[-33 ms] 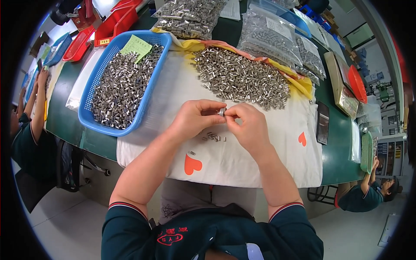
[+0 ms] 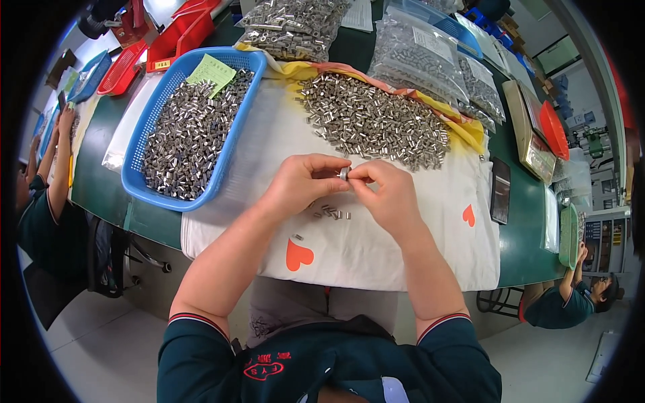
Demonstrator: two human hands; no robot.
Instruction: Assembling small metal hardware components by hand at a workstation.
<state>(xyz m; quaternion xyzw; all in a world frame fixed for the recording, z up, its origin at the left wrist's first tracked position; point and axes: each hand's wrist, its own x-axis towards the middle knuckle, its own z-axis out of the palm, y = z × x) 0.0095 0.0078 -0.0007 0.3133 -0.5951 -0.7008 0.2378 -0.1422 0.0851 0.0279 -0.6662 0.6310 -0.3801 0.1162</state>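
My left hand (image 2: 306,183) is closed, pinching a small silver metal ring (image 2: 345,173) between thumb and fingertips. Against the ring's right side, the thumb and forefinger of my right hand (image 2: 386,195) are pressed together; whatever sits between them is hidden. Below both hands, several short metal sleeves (image 2: 331,213) lie loose on the white cloth (image 2: 376,258), and a single sleeve (image 2: 297,237) rests apart near an orange heart print. Just beyond my hands spreads a big pile of the same kind of sleeves (image 2: 376,121).
On the left stands a blue basket (image 2: 131,168) full of metal sleeves, with a green paper slip. Bags of metal parts (image 2: 420,57) line the back, by a yellow cloth edge (image 2: 470,127). A dark phone (image 2: 500,191) lies right. Other people work at both sides.
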